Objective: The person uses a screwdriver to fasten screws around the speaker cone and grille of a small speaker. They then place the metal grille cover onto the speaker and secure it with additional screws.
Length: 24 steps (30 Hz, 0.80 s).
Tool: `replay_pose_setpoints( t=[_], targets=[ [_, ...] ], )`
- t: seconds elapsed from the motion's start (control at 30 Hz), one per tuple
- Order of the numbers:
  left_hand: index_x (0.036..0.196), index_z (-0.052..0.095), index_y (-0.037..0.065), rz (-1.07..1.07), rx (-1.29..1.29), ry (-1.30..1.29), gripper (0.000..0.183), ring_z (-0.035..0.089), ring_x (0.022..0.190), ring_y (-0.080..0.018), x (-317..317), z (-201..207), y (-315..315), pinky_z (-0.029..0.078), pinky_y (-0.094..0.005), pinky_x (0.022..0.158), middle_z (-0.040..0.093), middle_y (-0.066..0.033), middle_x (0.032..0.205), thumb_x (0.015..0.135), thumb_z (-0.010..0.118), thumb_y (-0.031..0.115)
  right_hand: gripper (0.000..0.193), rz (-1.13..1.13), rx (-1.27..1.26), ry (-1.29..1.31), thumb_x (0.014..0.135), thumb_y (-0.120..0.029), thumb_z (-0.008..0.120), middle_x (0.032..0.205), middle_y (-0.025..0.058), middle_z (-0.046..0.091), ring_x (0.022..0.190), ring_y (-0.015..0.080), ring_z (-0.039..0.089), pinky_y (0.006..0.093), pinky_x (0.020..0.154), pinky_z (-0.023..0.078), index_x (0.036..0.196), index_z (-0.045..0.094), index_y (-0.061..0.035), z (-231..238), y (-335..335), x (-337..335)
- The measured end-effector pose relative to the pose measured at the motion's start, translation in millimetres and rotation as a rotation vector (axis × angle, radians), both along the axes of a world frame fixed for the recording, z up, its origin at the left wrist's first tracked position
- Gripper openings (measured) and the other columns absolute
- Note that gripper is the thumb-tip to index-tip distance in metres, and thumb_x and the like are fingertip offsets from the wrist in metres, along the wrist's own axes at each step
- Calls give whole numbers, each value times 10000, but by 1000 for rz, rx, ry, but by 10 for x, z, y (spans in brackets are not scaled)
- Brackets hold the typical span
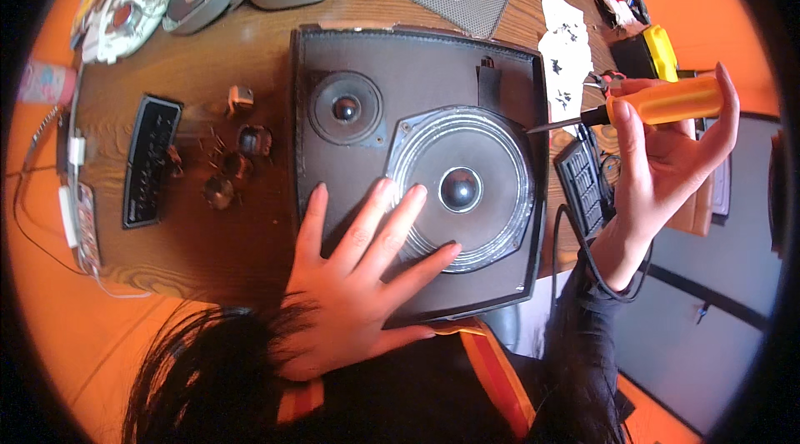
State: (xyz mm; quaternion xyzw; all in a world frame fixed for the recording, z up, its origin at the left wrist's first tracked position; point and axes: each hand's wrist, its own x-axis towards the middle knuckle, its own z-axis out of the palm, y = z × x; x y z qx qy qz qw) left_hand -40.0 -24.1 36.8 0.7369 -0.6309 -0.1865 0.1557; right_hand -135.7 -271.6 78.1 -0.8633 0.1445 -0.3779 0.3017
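Dark hair (196, 361) partly hides the left hand (346, 294) on the speaker (429, 156).

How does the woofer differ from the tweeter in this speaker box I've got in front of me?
The woofer is much larger than the tweeter. Whitish streaks mark the woofer's outer rings; the tweeter's look plain and dark. The left hand partly covers the woofer but leaves the tweeter uncovered. Both are dark and round, with a shiny dome at the centre.

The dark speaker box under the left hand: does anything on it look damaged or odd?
Yes: the large speaker has uneven whitish streaks around its cone, perhaps wear or residue. The box has a pale patch on its far edge, possibly chipped.
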Motion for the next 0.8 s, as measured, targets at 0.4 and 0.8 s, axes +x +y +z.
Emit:
replay_pose_setpoints(
  t=[0.4, 0.8],
  targets=[
    [1315, 534, 361, -6, 56, -72, 780, 318, 1351, -385, -10, 75, -34, 194, -660, 1029, 343, -189, 1466, 610, 665, 668, 763, 197, 87, -92, 811, -37, 680, 1244, 269, 516, 1061, 310, 618, 424, 855, 555, 1434, 242, -83, -13, -73, -108],
    [1327, 519, 358, -6, 84, -78, 831, 301, 1358, -394, -23, 106, -47, 205, -662, 1030, 320, -191, 1477, 569, 722, 633, 708, 109, 35, -113, 855, 13, 610, 1201, 262, 561, 1042, 327, 630, 440, 872, 548, 1447, 229, -70, -54, -62, -69]
  ],
)
